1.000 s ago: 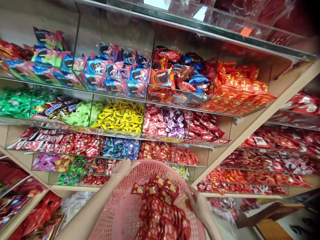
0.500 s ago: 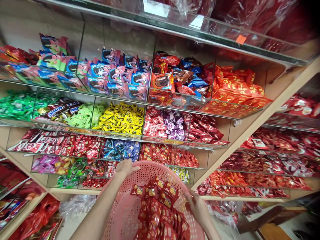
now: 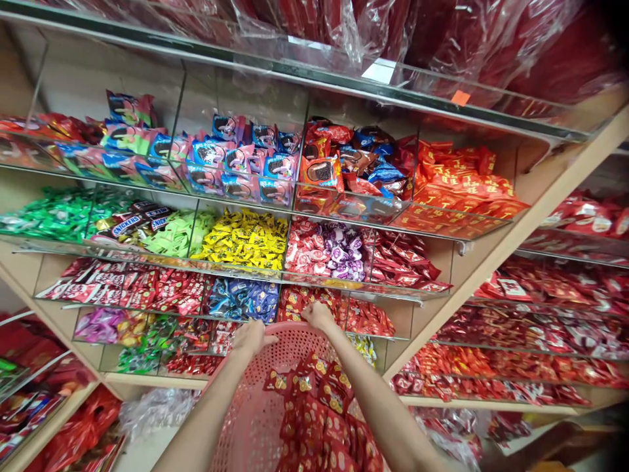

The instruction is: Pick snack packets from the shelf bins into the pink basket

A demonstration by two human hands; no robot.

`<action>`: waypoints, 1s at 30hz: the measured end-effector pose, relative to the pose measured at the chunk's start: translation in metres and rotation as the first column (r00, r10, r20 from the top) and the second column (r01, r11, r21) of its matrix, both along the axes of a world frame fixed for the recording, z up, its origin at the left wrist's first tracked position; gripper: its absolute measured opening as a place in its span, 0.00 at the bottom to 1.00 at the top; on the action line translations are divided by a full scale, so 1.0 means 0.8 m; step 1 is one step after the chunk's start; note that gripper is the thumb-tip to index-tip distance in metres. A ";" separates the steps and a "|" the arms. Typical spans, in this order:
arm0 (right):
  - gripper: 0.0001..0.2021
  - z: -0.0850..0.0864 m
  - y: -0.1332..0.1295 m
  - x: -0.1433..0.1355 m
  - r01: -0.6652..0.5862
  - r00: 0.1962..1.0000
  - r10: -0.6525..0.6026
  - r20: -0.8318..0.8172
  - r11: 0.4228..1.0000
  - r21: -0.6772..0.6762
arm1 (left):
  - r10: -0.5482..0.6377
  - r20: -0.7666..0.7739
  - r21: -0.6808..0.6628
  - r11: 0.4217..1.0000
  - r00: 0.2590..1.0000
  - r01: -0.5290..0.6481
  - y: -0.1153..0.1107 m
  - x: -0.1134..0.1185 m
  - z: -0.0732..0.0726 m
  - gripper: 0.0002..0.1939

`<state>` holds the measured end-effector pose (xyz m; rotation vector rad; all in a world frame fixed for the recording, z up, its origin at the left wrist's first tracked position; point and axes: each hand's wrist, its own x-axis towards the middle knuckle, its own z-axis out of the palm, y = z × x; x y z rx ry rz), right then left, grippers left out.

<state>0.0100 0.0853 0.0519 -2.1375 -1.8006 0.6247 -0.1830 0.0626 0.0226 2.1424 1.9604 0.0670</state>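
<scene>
My left hand [image 3: 251, 339] grips the far left rim of a pink perforated plastic basket [image 3: 240, 406], its thumb lying along the edge. Inside the basket, mostly to the right, is a heap of small red candy packets [image 3: 319, 419] with round orange prints. Just above the basket's far rim, my right hand [image 3: 319, 316] has curled fingers at the front of a shelf compartment of similar red packets [image 3: 289, 299]. What those fingers hold, if anything, is too small to make out. The basket's near side lies beyond the picture's lower edge.
Glass-fronted shelves hold cookie packs [image 3: 322, 172], yellow candies [image 3: 246, 239], purple-and-white candies [image 3: 346, 252] and blue packets [image 3: 243, 299]. A slanting wooden side panel [image 3: 472, 255] divides them from more shelves of red sweets [image 3: 540, 314]. Clear plastic bags [image 3: 154, 413] lie below at left.
My right hand has left the basket's right side and moved up and left to the red packets at the shelf. The left hand still holds the rim, and the view has shifted slightly.
</scene>
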 end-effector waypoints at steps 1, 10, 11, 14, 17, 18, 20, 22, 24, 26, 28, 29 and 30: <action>0.09 -0.004 0.009 -0.008 0.044 0.999 -0.043 0.014 0.998 -0.037 | 0.000 -0.004 0.007 1.000 1.000 0.000 0.000 0.000 0.000 0.31; 0.10 -0.035 0.033 -0.017 0.141 0.990 -0.144 -0.008 0.978 -0.157 | 0.000 -0.019 0.032 1.000 1.000 0.001 0.004 0.001 -0.006 0.29; 0.10 -0.037 0.034 -0.016 0.142 0.989 -0.148 -0.021 0.976 -0.165 | 0.005 -0.021 0.028 1.000 1.000 -0.004 0.004 0.001 -0.006 0.29; 0.10 -0.043 0.035 -0.014 0.166 0.984 -0.173 -0.031 0.973 -0.162 | 0.017 -0.020 0.008 1.000 1.000 -0.016 0.003 0.002 -0.005 0.27; 0.11 -0.044 0.033 -0.018 0.208 0.978 -0.208 0.008 0.971 -0.122 | 0.013 -0.024 0.011 1.000 1.000 -0.012 0.003 0.002 -0.005 0.27; 0.12 -0.044 0.032 -0.021 0.217 0.976 -0.216 0.025 0.971 -0.104 | 0.009 -0.022 0.017 1.000 1.000 -0.009 0.003 0.002 -0.005 0.27; 0.14 -0.043 0.028 -0.029 0.222 0.974 -0.218 0.057 0.972 -0.073 | 0.008 -0.014 0.033 0.999 1.000 -0.008 0.002 0.002 -0.006 0.27; 0.17 -0.041 0.026 -0.036 0.213 0.975 -0.208 0.079 0.976 -0.055 | 0.015 -0.008 0.036 0.999 1.000 -0.014 0.002 0.002 -0.007 0.27; 0.20 -0.039 0.026 -0.043 0.205 0.976 -0.200 0.089 0.977 -0.050 | 0.022 -0.007 0.031 0.999 1.000 -0.022 0.001 0.002 -0.007 0.27; 0.21 -0.037 0.028 -0.047 0.207 0.976 -0.202 0.087 0.976 -0.059 | 0.023 -0.002 0.027 0.999 1.000 -0.023 0.001 0.001 -0.006 0.28; 0.22 -0.037 0.031 -0.048 0.214 0.975 -0.209 0.075 0.974 -0.076 | 0.020 0.002 0.028 0.999 1.000 -0.020 0.001 0.001 -0.005 0.28; 0.22 -0.037 0.033 -0.047 0.213 0.976 -0.208 0.065 0.973 -0.083 | 0.020 0.002 0.028 0.999 1.000 -0.020 0.001 0.001 -0.005 0.28; 0.22 -0.038 0.035 -0.045 0.198 0.980 -0.194 0.048 0.976 -0.086 | 0.019 0.001 0.027 0.999 1.000 -0.019 0.001 0.001 -0.005 0.28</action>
